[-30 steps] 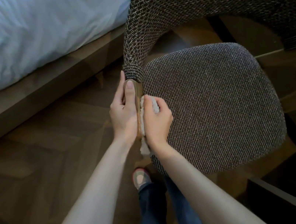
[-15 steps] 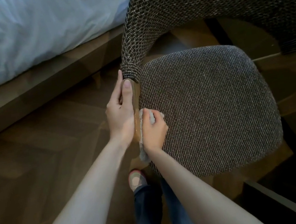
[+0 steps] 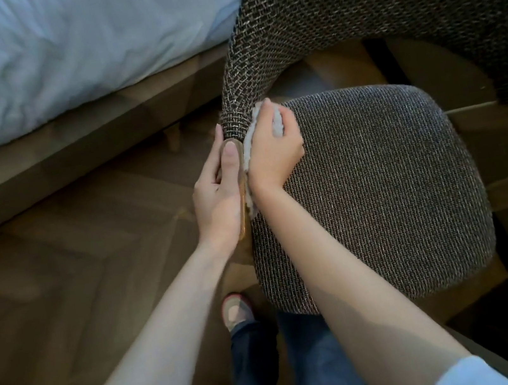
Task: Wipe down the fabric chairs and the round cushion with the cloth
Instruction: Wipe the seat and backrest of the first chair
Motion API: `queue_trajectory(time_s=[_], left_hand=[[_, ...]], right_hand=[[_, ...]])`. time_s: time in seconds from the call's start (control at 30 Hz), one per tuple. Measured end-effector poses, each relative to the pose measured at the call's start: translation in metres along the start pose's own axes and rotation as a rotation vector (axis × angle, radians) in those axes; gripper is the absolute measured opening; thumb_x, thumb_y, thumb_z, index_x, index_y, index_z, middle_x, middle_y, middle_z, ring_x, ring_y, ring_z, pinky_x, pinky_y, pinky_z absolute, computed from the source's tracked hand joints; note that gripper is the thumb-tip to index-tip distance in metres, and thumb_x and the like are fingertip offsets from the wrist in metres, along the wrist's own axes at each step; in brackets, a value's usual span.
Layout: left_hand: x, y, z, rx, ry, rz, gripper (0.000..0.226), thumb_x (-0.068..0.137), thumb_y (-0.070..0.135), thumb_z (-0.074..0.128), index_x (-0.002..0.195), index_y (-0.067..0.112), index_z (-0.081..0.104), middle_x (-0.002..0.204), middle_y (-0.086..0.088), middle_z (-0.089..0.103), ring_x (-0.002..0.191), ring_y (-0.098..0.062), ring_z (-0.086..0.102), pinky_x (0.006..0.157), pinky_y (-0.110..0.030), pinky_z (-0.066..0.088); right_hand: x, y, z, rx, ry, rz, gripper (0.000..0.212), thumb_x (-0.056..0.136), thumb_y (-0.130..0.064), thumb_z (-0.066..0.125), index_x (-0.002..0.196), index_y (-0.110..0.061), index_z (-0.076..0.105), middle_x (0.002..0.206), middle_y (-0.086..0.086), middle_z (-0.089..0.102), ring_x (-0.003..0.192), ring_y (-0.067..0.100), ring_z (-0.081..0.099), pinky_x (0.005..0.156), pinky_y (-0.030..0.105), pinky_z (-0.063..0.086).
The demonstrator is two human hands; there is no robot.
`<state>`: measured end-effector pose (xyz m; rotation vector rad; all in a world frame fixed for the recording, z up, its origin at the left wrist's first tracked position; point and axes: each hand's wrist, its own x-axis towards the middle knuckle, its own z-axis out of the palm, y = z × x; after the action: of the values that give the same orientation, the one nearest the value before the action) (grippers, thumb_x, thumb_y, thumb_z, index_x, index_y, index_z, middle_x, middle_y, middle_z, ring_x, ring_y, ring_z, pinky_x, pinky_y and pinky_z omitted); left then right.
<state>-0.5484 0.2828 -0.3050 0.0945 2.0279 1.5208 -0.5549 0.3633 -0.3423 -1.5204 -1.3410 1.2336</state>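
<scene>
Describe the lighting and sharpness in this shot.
Head view: dim, warm light; the bedding is brightest, the lower right corner nearly black; the chair seat is sharp; the cloth looks slightly soft; a shadow crosses the right forearm.

Chair seat [image 3: 378, 189]: dark charcoal, fine white-flecked weave. Chair back [image 3: 366, 8] above seat: dark, coarser weave, tan threads. Cloth [image 3: 277, 125] at seat's left edge: white. Armrest [image 3: 244, 223] left of seat: amber wood. Floor [image 3: 56, 257] left of seat: brown herringbone. Bedding [image 3: 42, 59] beyond the floor, upper left of seat: pale blue-white. Jeans [image 3: 307, 367] below seat: blue.
</scene>
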Motion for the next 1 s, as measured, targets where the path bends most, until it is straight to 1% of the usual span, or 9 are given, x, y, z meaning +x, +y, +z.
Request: queue_trajectory(time_s=[0.1, 0.23, 0.3, 0.37, 0.5, 0.6, 0.7, 0.87, 1.0], left_hand=[[0.001, -0.001, 0.000, -0.033, 0.007, -0.011, 0.043, 0.096, 0.040, 0.050, 0.138, 0.032, 0.050, 0.139, 0.013, 0.052, 0.124, 0.005, 0.048, 0.104, -0.013, 0.038], [0.001, 0.000, 0.000, -0.029, -0.011, -0.024, 0.043, 0.096, 0.040, 0.048, 0.138, 0.036, 0.047, 0.136, 0.016, 0.051, 0.113, 0.010, 0.049, 0.089, 0.001, 0.037], [0.001, 0.001, 0.000, -0.020, -0.022, -0.024, 0.043, 0.096, 0.040, 0.047, 0.139, 0.036, 0.045, 0.138, 0.016, 0.050, 0.117, 0.008, 0.048, 0.088, 0.002, 0.037], [0.002, 0.001, -0.001, -0.019, -0.018, -0.027, 0.043, 0.096, 0.040, 0.047, 0.139, 0.036, 0.045, 0.140, 0.013, 0.051, 0.124, 0.004, 0.046, 0.092, 0.000, 0.037], [0.001, 0.004, -0.001, 0.007, -0.007, -0.044, 0.040, 0.097, 0.040, 0.048, 0.137, 0.038, 0.048, 0.135, 0.015, 0.054, 0.115, 0.007, 0.052, 0.088, 0.000, 0.039], [0.000, 0.005, -0.002, 0.054, -0.002, -0.041, 0.040, 0.097, 0.044, 0.046, 0.137, 0.042, 0.047, 0.128, 0.020, 0.056, 0.106, 0.010, 0.055, 0.089, -0.007, 0.043], [-0.002, 0.004, -0.003, 0.084, -0.013, -0.047, 0.039, 0.097, 0.049, 0.043, 0.136, 0.047, 0.045, 0.137, 0.014, 0.055, 0.119, -0.001, 0.053, 0.100, -0.022, 0.043], [-0.011, 0.013, -0.001, 0.067, 0.020, -0.089, 0.041, 0.099, 0.042, 0.046, 0.138, 0.033, 0.049, 0.140, 0.011, 0.052, 0.126, -0.001, 0.045, 0.098, -0.013, 0.032], [-0.028, 0.034, -0.015, 0.086, -0.051, -0.179, 0.042, 0.098, 0.025, 0.054, 0.140, 0.022, 0.049, 0.137, 0.002, 0.056, 0.123, -0.013, 0.052, 0.104, -0.026, 0.039]], right_hand=[[0.003, 0.027, 0.007, -0.052, -0.024, 0.041, 0.029, 0.093, -0.035, 0.054, 0.094, -0.011, 0.071, 0.089, 0.003, 0.070, 0.087, 0.019, 0.064, 0.082, 0.034, 0.049], [0.016, 0.064, 0.011, -0.183, -0.249, 0.165, 0.026, 0.098, -0.033, 0.051, 0.101, -0.015, 0.069, 0.097, 0.007, 0.069, 0.090, 0.023, 0.062, 0.085, 0.041, 0.050], [0.020, 0.068, 0.012, -0.237, -0.311, 0.168, 0.027, 0.100, -0.033, 0.048, 0.104, -0.013, 0.067, 0.099, 0.011, 0.067, 0.091, 0.026, 0.063, 0.080, 0.038, 0.049], [0.019, 0.063, 0.012, -0.230, -0.307, 0.228, 0.028, 0.100, -0.033, 0.048, 0.106, -0.013, 0.066, 0.102, 0.012, 0.067, 0.094, 0.027, 0.062, 0.078, 0.032, 0.046], [-0.005, 0.045, -0.007, -0.079, -0.259, 0.402, 0.025, 0.098, -0.035, 0.051, 0.095, -0.016, 0.066, 0.098, 0.008, 0.068, 0.093, 0.024, 0.064, 0.087, 0.040, 0.051], [-0.027, 0.029, -0.034, -0.060, -0.296, 0.300, 0.018, 0.098, -0.030, 0.052, 0.090, -0.019, 0.064, 0.090, -0.001, 0.067, 0.086, 0.013, 0.063, 0.087, 0.033, 0.050], [-0.043, 0.012, -0.059, -0.082, -0.361, 0.197, 0.015, 0.098, -0.025, 0.053, 0.096, -0.018, 0.065, 0.084, -0.015, 0.061, 0.079, -0.004, 0.056, 0.082, 0.020, 0.045], [-0.054, -0.005, -0.119, -0.311, -0.681, 0.160, 0.016, 0.096, -0.028, 0.055, 0.095, -0.022, 0.069, 0.093, -0.010, 0.069, 0.089, 0.003, 0.061, 0.084, 0.025, 0.045], [-0.045, -0.045, -0.171, -0.322, -0.591, 0.098, 0.017, 0.096, -0.028, 0.054, 0.099, -0.022, 0.070, 0.096, -0.012, 0.069, 0.094, 0.003, 0.061, 0.091, 0.031, 0.048]])
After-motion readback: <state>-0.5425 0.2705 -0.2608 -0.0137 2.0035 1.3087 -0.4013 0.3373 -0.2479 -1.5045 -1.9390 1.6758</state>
